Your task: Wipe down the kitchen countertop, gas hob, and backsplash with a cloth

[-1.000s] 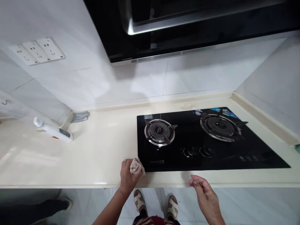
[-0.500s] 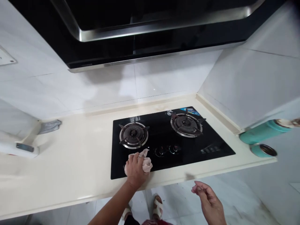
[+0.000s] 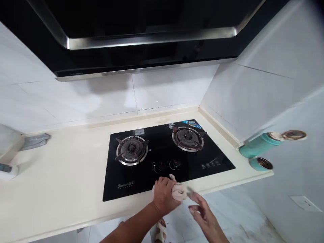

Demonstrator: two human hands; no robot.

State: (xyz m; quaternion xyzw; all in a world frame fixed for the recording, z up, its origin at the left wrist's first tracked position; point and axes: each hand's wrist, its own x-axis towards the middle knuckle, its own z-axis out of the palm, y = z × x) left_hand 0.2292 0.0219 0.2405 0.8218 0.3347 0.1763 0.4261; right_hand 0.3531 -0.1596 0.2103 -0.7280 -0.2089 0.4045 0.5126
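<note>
A crumpled pale pink cloth (image 3: 178, 192) is bunched under my left hand (image 3: 164, 195), whose fingers are wrapped over it at the front edge of the black glass gas stove (image 3: 141, 184). Close by on the right, my right hand (image 3: 202, 212) hovers in front of the counter edge with fingers apart and nothing in them. Its fingertips are near the cloth; a small gap shows between them. Behind my hands are two control knobs (image 3: 167, 165), with the left burner (image 3: 131, 148) and the right burner (image 3: 188, 137) beyond.
A black range hood (image 3: 141, 57) hangs low above. At the right end of the cream counter (image 3: 63, 175) stand a teal flask (image 3: 258, 145) and a teal cup (image 3: 260, 164). A grey packet (image 3: 35, 141) and a white device (image 3: 7, 171) lie on the left.
My left hand has moved right along the stove's front edge with the cloth. My right hand has come closer to it, its fingers spreading. The camera view has shifted.
</note>
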